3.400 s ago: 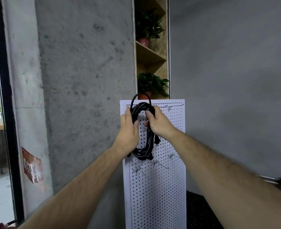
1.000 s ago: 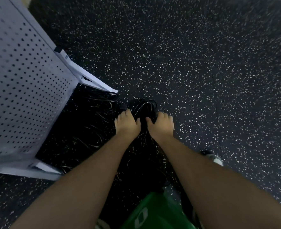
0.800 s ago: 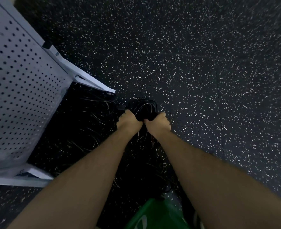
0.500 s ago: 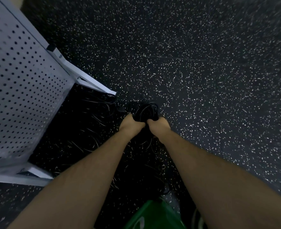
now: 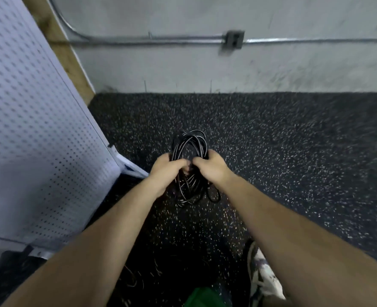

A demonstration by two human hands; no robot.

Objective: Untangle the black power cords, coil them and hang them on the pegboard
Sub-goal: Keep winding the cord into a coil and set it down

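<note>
A coil of black power cord (image 5: 190, 142) hangs above the speckled floor, held between both hands. My left hand (image 5: 166, 167) grips the coil's left side with curled fingers. My right hand (image 5: 209, 166) grips its right side. The upper loop rises above the hands, and the lower loops (image 5: 189, 191) dangle below them. The white pegboard (image 5: 32, 134) stands at the left, leaning away, and no hooks on it show in this view. More black cords (image 5: 134, 282) lie on the floor near the bottom.
A grey wall with a metal conduit (image 5: 161, 39) and a junction box (image 5: 233, 39) runs across the back. The pegboard's foot (image 5: 129, 168) juts onto the dark speckled floor (image 5: 294, 162). A shoe (image 5: 262, 275) and something green (image 5: 203, 296) sit at the bottom.
Both hands closed on the cord bundle on the floor and lifted it as a coil. The view has tilted up from the floor, bringing the wall into sight.
</note>
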